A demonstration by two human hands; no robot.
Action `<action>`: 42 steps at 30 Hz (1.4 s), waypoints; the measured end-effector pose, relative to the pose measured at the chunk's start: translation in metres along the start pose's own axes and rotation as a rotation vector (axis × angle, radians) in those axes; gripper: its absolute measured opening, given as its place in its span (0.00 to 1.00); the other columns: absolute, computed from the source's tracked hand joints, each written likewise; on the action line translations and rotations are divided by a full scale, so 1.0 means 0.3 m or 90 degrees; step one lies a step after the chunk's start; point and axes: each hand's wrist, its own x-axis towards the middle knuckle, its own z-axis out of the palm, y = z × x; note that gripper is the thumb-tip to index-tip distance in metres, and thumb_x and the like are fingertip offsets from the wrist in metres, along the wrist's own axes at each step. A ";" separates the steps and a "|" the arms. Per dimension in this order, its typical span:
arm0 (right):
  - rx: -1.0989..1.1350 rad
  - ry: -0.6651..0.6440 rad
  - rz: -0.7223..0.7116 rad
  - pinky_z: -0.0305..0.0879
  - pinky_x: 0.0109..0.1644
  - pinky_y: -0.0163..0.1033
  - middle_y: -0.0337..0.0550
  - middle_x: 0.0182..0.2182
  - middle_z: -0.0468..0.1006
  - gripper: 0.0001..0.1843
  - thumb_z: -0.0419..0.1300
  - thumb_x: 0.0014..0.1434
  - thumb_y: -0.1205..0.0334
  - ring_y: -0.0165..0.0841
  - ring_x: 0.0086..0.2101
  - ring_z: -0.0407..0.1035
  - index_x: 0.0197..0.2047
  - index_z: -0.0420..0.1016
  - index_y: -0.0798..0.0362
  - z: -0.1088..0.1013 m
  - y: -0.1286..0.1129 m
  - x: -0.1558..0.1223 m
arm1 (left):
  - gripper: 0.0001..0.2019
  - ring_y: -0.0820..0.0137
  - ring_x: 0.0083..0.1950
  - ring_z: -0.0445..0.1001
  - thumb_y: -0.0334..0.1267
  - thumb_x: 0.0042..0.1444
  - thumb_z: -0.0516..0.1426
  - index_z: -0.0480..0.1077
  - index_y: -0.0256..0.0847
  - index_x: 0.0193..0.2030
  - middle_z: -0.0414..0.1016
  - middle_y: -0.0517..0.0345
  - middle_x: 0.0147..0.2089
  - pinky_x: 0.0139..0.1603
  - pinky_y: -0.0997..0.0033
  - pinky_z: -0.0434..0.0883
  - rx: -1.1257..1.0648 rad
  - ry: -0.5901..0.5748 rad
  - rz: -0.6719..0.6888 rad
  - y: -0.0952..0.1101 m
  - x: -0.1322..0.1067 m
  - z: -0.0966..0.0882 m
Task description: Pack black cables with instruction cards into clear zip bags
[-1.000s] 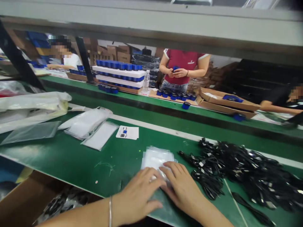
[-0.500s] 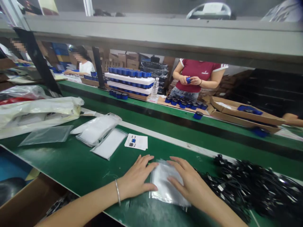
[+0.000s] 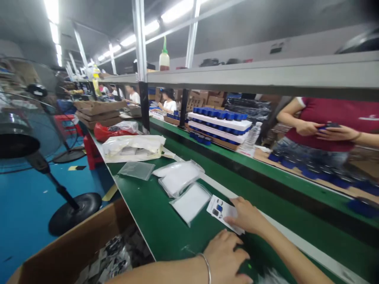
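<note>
My right hand [image 3: 247,216] reaches over the right end of a small white printed card [image 3: 218,208] showing pictures of a blue and black device. Its thumb and fingers close on the card's edges, and the palm hides part of it. My left hand [image 3: 226,256], with a silver bangle at the wrist, is low over the green bench, fingers apart and nothing held. Beside its fingertips, a clear plastic bag [image 3: 271,276] shows blurred at the bottom edge. Left of the card lie packs of white bags [image 3: 191,201] [image 3: 180,177].
A flat clear bag [image 3: 137,170] and a large open cream bag [image 3: 133,148] lie farther left. Below the bench edge stands a cardboard box [image 3: 74,240]; a floor fan [image 3: 75,213] is beyond. Across the bench, a person [image 3: 331,126] handles a blue item behind rows of blue items [image 3: 310,167].
The view has swung left. My right hand has left the clear bag and moved onto the printed card. My left hand stays near the bag, now lower in view.
</note>
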 end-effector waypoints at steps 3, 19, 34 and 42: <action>-0.031 -0.030 0.058 0.60 0.47 0.57 0.65 0.47 0.70 0.34 0.65 0.42 0.53 0.58 0.48 0.65 0.50 0.69 0.63 -0.005 0.000 0.022 | 0.23 0.60 0.55 0.65 0.55 0.52 0.56 0.70 0.41 0.48 0.68 0.51 0.53 0.58 0.61 0.62 0.021 0.009 0.020 -0.021 0.009 0.044; 0.066 -0.094 0.058 0.63 0.38 0.41 0.53 0.36 0.76 0.20 0.64 0.40 0.55 0.45 0.38 0.71 0.36 0.67 0.57 -0.004 0.027 0.008 | 0.10 0.63 0.47 0.69 0.47 0.52 0.58 0.74 0.47 0.39 0.75 0.59 0.45 0.46 0.68 0.68 0.079 0.081 0.047 -0.049 0.043 0.128; 0.301 -0.012 -0.065 0.62 0.33 0.36 0.40 0.26 0.76 0.08 0.54 0.50 0.58 0.38 0.30 0.70 0.29 0.69 0.53 0.036 0.063 -0.074 | 0.20 0.61 0.54 0.64 0.42 0.50 0.58 0.65 0.44 0.51 0.65 0.53 0.54 0.56 0.61 0.65 -0.068 0.162 -0.161 0.007 0.023 -0.055; 0.324 -0.006 -0.086 0.65 0.40 0.39 0.44 0.35 0.78 0.11 0.54 0.53 0.58 0.40 0.36 0.71 0.39 0.69 0.53 0.032 0.031 -0.089 | 0.35 0.49 0.68 0.44 0.37 0.51 0.57 0.49 0.32 0.64 0.44 0.35 0.68 0.64 0.42 0.50 -0.099 0.165 -0.337 -0.020 0.028 -0.157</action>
